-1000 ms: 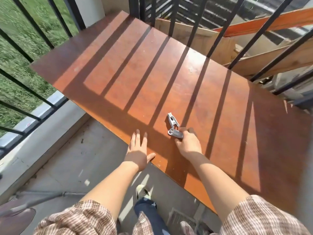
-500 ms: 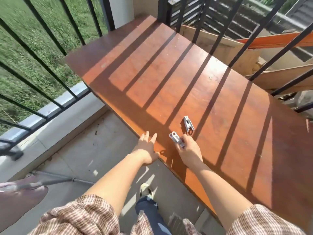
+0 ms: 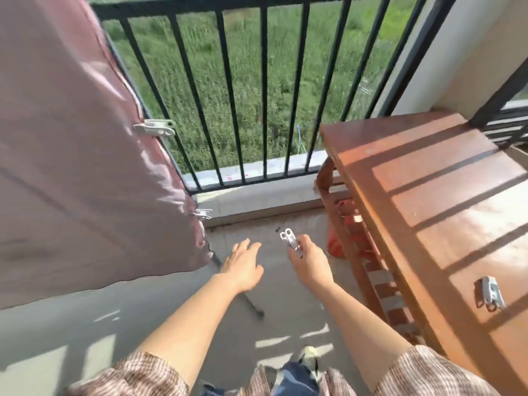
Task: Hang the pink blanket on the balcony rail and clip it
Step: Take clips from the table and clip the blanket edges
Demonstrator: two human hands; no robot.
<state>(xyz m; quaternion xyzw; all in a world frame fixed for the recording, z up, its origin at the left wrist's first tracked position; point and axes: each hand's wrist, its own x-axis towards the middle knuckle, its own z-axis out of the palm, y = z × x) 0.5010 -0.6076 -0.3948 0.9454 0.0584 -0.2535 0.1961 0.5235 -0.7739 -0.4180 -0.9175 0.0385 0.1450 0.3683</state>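
Observation:
The pink blanket (image 3: 74, 155) hangs over the black balcony rail (image 3: 228, 4) at the left and fills that side of the view. Two metal clips sit on its right edge, an upper clip (image 3: 155, 128) and a lower clip (image 3: 203, 214). My right hand (image 3: 310, 260) pinches a metal clip (image 3: 290, 238) above the floor, between the blanket and the table. My left hand (image 3: 243, 262) is held out beside it with fingers relaxed and holds nothing. One more clip (image 3: 490, 294) lies on the brown wooden table (image 3: 428, 195) at the right.
Grey concrete floor lies under my hands, with a thin dark rod (image 3: 243, 290) lying across it. Red and orange items (image 3: 347, 224) are under the table's near edge. Grass lies beyond the rail bars.
I have turned left from the table toward the rail and blanket. My right hand has lifted one clip off the table; the other clip stays there. My left hand has left the table edge.

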